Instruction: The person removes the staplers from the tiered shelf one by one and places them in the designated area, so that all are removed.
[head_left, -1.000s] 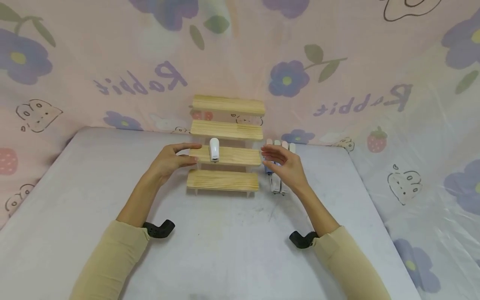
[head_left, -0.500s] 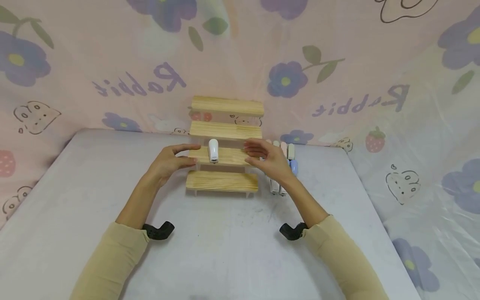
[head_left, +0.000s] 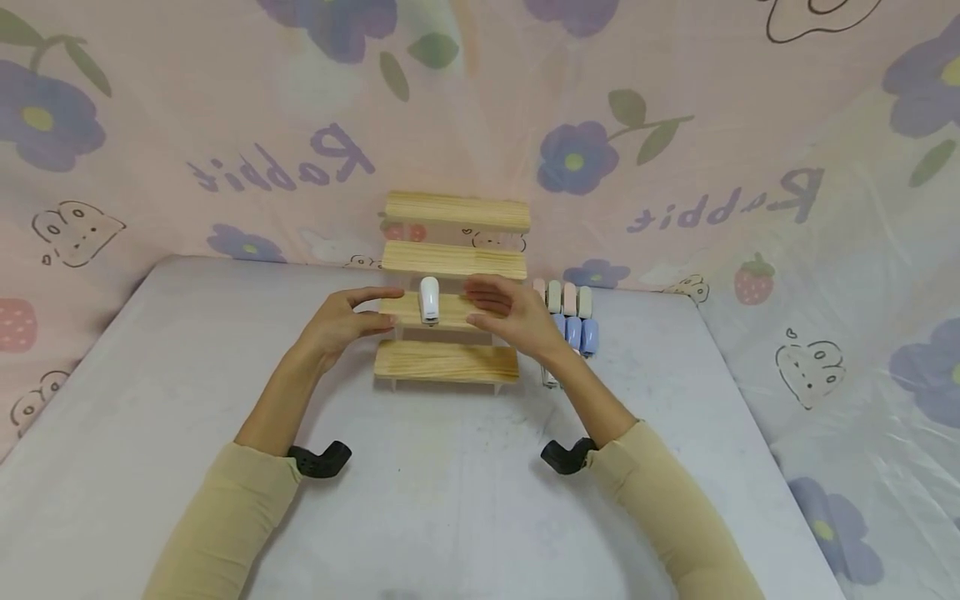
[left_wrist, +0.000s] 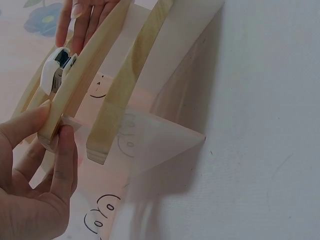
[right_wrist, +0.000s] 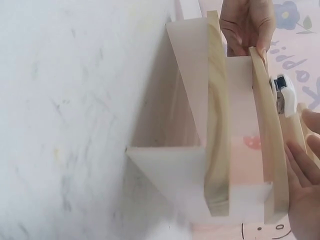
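A tiered wooden shelf (head_left: 446,362) with clear supports stands at the back of the table. On its second tier from the front sits a small white stapler (head_left: 429,298), towards the left end. My left hand (head_left: 333,329) pinches the left end of that board, as the thumb and fingers (left_wrist: 62,160) on either side show in the left wrist view. Over the right part of the same tier is my right hand (head_left: 521,317), fingers extended towards the stapler and holding nothing. A gap separates these fingers from the stapler in the head view.
Right of the shelf, several more staplers stand in rows: pale pink and green ones (head_left: 570,298) at the back, blue ones (head_left: 573,333) in the middle, a white one (head_left: 550,375) in front, partly hidden by the right arm. A printed curtain (head_left: 465,108) hangs behind.
My right hand has moved left, from beside the row of staplers to over the second tier, uncovering the blue staplers. The left hand and the white stapler on the shelf have stayed put.
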